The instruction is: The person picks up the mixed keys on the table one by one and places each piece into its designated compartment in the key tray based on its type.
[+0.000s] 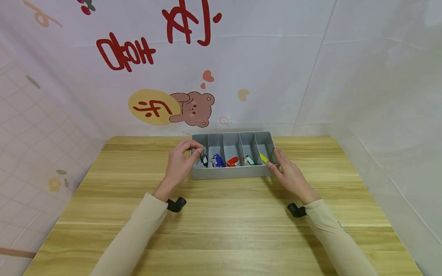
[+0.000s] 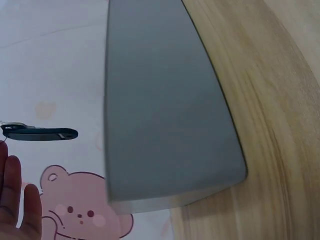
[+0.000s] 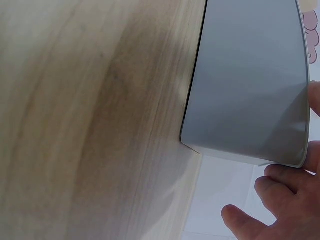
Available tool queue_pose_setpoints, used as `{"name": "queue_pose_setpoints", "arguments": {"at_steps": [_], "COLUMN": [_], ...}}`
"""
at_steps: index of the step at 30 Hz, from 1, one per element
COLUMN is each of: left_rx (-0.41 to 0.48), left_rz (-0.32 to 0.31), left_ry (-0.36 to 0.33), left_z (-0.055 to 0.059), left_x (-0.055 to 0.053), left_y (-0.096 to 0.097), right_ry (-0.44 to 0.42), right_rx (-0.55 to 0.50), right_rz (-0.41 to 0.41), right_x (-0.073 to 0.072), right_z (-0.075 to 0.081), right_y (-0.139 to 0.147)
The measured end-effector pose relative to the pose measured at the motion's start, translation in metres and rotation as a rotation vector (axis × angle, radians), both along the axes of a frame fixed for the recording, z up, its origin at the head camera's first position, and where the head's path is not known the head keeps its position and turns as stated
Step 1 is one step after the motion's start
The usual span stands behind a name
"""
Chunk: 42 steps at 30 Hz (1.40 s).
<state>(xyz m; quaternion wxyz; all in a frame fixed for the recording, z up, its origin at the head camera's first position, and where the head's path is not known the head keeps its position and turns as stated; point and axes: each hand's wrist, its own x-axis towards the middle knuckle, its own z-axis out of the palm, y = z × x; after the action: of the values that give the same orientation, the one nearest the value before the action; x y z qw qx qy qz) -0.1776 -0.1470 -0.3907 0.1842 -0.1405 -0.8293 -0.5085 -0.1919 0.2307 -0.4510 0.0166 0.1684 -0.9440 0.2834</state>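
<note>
A grey divided tray [image 1: 228, 172] stands near the back wall. My left hand [image 1: 180, 163] is over its leftmost compartment, thumb and fingertips pinching the ring of a black key tag [image 2: 42, 134]. In the head view the tag hangs inside that compartment. Blue [image 1: 219, 161], red [image 1: 232, 161] and green [image 1: 249, 160] key tags, some with keys, lie in the middle compartments. My right hand [image 1: 293, 177] rests at the tray's right end, its fingers fairly straight along the end wall. Its thumb reaches the front rim, beside a tilted yellow tag [image 1: 264, 158].
The tray sits on a wood-grain table [image 1: 235, 226]. Behind it hangs a white cloth [image 1: 276, 57] printed with red characters and a bear [image 1: 195, 109]. White sheets [image 1: 390, 134] also border the table at both sides. Each wrist wears a black camera mount [image 1: 177, 204].
</note>
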Motion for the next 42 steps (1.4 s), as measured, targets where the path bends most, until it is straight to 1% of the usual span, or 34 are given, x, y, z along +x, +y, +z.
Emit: {"name": "queue_pose_setpoints", "arguments": {"at_steps": [3,8,14,17,20,27,33,35,38,42], "left_rx": [-0.017,-0.055,-0.114,-0.137,-0.167,-0.271,-0.328,-0.339,-0.349,-0.353], "left_rz": [0.019,0.031,0.033,0.036,0.048,0.107,0.148,0.149,0.135,0.106], "left_ry": [-0.017,-0.027,-0.010,-0.005,-0.009,-0.039,-0.051,-0.044,-0.030,-0.030], "left_z": [-0.006,-0.018,-0.032,-0.037,-0.038,-0.042,-0.043,-0.043,-0.044,-0.044], "left_x": [-0.007,-0.016,-0.025,-0.027,-0.029,-0.030,-0.029,-0.029,-0.028,-0.023], "left_y": [0.000,-0.002,-0.005,-0.006,-0.006,-0.004,-0.004,-0.004,-0.004,-0.008], "right_ry": [-0.004,-0.001,0.002,0.005,0.009,0.009,0.008,0.011,0.013,0.016], "right_rx": [0.002,-0.002,-0.005,-0.005,-0.007,-0.008,-0.006,-0.004,-0.004,-0.003], "right_rz": [-0.001,0.001,0.003,0.003,0.001,0.002,0.003,0.002,0.001,0.003], "right_x": [0.000,0.001,0.001,0.000,0.000,0.002,0.002,0.001,0.000,0.000], "right_z": [0.000,0.000,0.000,-0.001,-0.002,-0.002,0.000,0.000,0.000,0.000], "right_y": [-0.001,-0.001,-0.002,-0.001,-0.001,-0.002,-0.002,-0.002,-0.002,-0.001]}}
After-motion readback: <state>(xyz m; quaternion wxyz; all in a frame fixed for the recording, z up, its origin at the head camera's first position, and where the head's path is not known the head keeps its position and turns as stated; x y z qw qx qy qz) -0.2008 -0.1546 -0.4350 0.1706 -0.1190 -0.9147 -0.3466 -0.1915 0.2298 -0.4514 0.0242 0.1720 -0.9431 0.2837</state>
